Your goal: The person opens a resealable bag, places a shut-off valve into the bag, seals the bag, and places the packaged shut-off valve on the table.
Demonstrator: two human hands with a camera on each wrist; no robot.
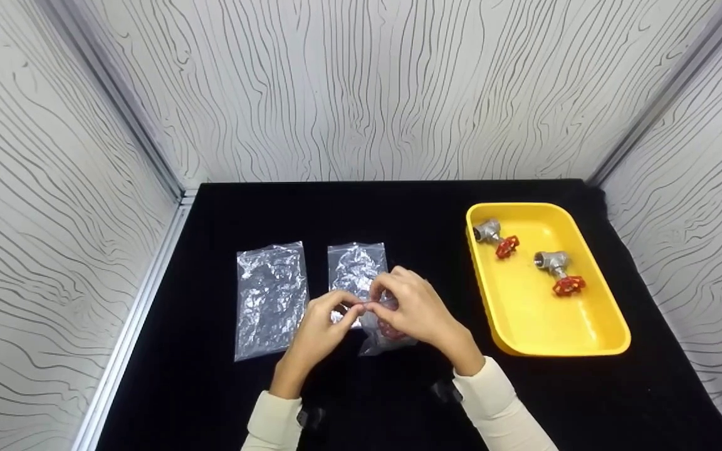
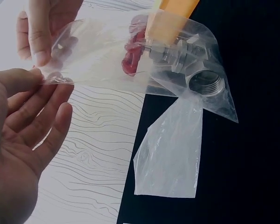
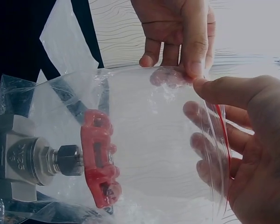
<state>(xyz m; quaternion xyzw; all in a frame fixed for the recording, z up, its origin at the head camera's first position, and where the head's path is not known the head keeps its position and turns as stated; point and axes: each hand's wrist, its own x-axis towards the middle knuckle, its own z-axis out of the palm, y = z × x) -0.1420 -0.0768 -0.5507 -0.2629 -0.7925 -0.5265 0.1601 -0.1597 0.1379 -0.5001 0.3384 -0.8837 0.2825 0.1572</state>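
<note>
A steel valve (image 3: 30,158) with a red handwheel (image 3: 98,154) sits inside a clear bag (image 3: 151,130), its metal body at the closed end and the wheel towards the mouth. The bag is in front of the person, at the near edge of the middle flat bag (image 1: 356,269); whether its base touches the worktop (image 1: 423,213), I cannot tell. The left hand (image 1: 323,319) and right hand (image 1: 420,307) both pinch the mouth between thumb and fingers, thumb tips meeting beside a red strip (image 3: 225,135).

The likely trouble is at that strip: pressed at one spot only, or with the film creased, it could stay partly unsealed, though I cannot tell how much is closed now. If a pinch slips, the valve's weight could drag the mouth down, and its hard metal corners might strain the thin film.

Farther left lies another flat bag (image 1: 271,304); to the right, a yellow tray (image 1: 549,322) holds a far valve (image 1: 488,230) and a nearer valve (image 1: 552,262).
</note>
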